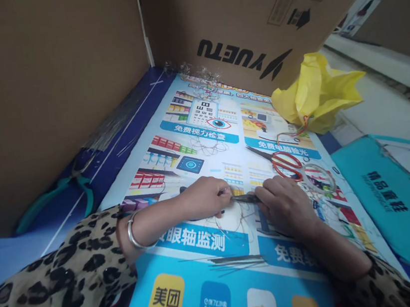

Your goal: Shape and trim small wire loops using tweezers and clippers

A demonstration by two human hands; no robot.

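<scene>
My left hand (205,197), with a silver bangle at its wrist, is closed in a pinch at the middle of the poster sheet. Thin looped wire (243,226) spreads below its fingertips, and the pinched part is mostly hidden. My right hand (287,205) is wrapped round pliers (246,198), whose dark narrow jaws point left and meet the left fingertips. Their handles are covered by my palm. Just beyond my right hand lie red-handled scissors (286,165) and a clear tape roll (320,177). A bundle of straight wires (238,261) lies nearer to me.
Teal-handled pliers (57,195) and many straight wires (105,129) lie at left. Looped wire (209,143) sits farther back. Cardboard walls (209,12) stand behind and at left. A yellow crumpled bag (317,91) and a teal printed packet (392,199) are at right.
</scene>
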